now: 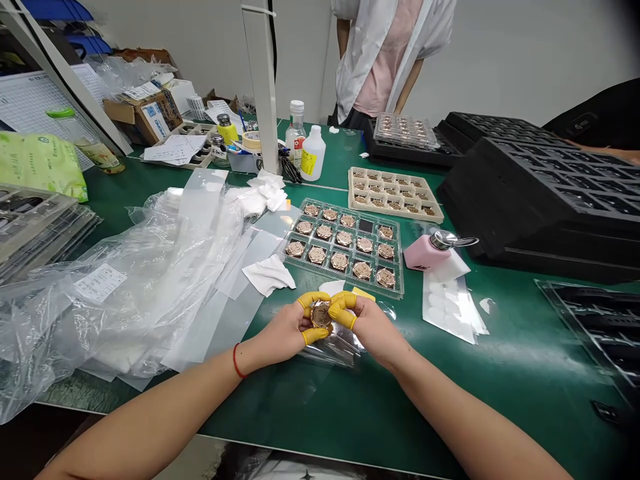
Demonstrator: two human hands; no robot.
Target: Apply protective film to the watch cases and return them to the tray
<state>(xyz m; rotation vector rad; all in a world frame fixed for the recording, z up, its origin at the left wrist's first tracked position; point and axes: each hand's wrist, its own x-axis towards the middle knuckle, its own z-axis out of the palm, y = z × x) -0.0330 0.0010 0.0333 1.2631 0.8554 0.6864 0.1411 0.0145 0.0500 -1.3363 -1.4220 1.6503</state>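
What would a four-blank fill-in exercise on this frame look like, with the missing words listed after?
1. The left hand and right hand, both at a round gold-coloured part, wear finger covers coloured ____.
2. The left wristband is coloured ____.
3. The pump bottle beside the clear tray is coloured ____.
4. In that tray, exactly ____ compartment lacks such a part.

Missing words: yellow; red; pink; one

Small-parts workshop, by its green workbench (520,360) and tray (373,284) of round metal parts (344,238).
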